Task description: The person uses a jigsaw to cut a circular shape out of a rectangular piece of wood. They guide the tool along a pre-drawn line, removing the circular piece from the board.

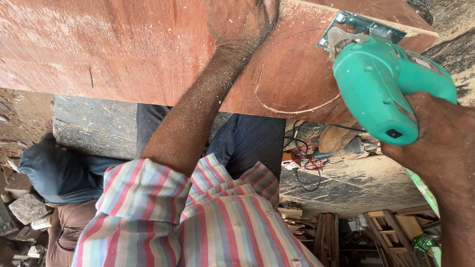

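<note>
Fingers of right hand (435, 133) wrapped around green jigsaw (381, 84), mid-cut along curved kerf (292, 106); left hand (240, 22) flat, pinning plywood sheet (123, 49). Next, likely steady feed round the arc.

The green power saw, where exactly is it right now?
In the head view, the green jigsaw is at the upper right, held by the right hand, its metal foot on the reddish board beside a curved cut.

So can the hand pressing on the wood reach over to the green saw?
Probably yes. The left hand lies flat on the reddish board, and only bare, dusty wood separates it from the green jigsaw, already held by the right hand.
</note>
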